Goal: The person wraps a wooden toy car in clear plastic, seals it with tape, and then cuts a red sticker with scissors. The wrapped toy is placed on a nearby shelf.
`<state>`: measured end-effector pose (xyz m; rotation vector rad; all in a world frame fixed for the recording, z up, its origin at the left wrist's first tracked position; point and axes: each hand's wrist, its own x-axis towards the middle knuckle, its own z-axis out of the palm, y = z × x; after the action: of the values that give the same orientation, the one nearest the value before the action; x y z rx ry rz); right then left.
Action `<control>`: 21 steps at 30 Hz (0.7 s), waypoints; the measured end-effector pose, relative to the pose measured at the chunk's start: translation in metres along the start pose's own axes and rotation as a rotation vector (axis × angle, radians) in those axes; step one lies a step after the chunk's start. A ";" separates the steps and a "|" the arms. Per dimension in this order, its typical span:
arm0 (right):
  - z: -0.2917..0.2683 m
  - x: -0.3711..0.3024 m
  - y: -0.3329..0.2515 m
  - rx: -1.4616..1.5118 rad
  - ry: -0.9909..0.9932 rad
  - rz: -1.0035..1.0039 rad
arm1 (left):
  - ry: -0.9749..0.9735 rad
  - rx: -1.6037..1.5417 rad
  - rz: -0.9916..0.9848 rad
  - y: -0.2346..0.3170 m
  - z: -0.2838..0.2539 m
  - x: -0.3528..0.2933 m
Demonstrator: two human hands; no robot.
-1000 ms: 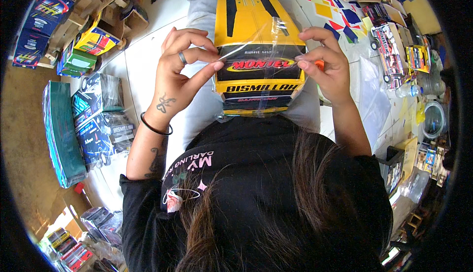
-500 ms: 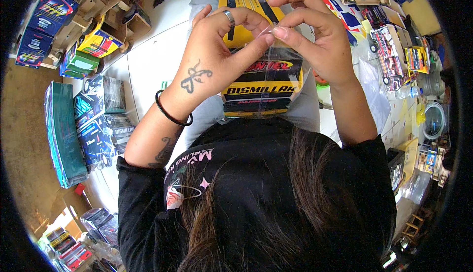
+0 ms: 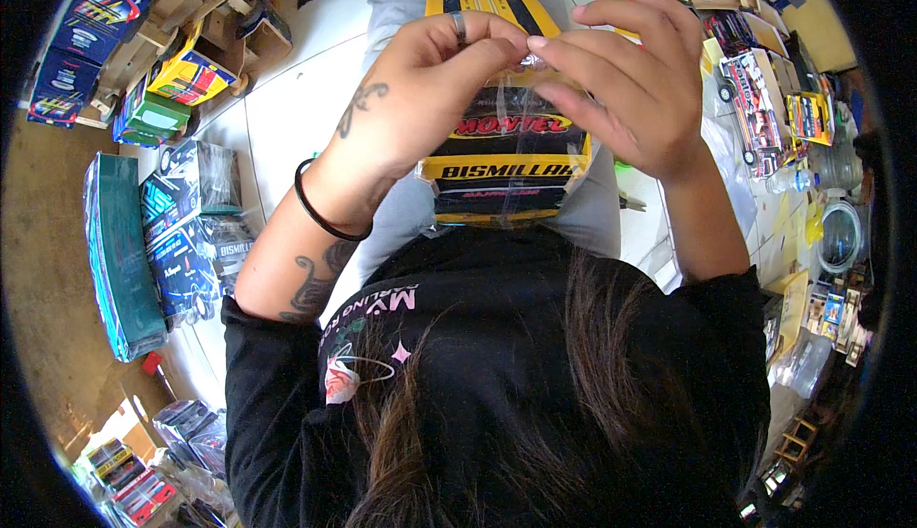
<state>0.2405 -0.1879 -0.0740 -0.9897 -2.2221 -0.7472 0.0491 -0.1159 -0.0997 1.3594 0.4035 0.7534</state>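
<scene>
The left hand (image 3: 420,88) is pinching clear plastic wrap (image 3: 532,61) between thumb and forefinger, above a yellow-and-black toy truck (image 3: 506,169) that is resting on the lap (image 3: 390,222). The right hand (image 3: 638,84) is meeting that pinch with its forefinger, thumb standing apart. Both are covering the truck's middle. Right of the truck, a forearm (image 3: 709,213) is partly hiding a pointed tool (image 3: 631,203); left of it, a blue toy truck (image 3: 189,251) is standing.
</scene>
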 end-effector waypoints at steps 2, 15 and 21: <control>-0.001 0.004 0.005 0.103 -0.055 0.035 | -0.016 0.059 -0.028 0.003 -0.001 0.001; 0.003 0.010 0.012 0.701 -0.235 0.398 | -0.017 0.884 0.397 0.008 -0.008 0.000; 0.001 0.009 0.018 0.680 -0.329 0.303 | -0.030 0.981 0.451 0.009 -0.006 -0.001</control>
<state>0.2495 -0.1727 -0.0640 -1.0930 -2.2597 0.3212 0.0416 -0.1119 -0.0921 2.4344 0.4708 0.9446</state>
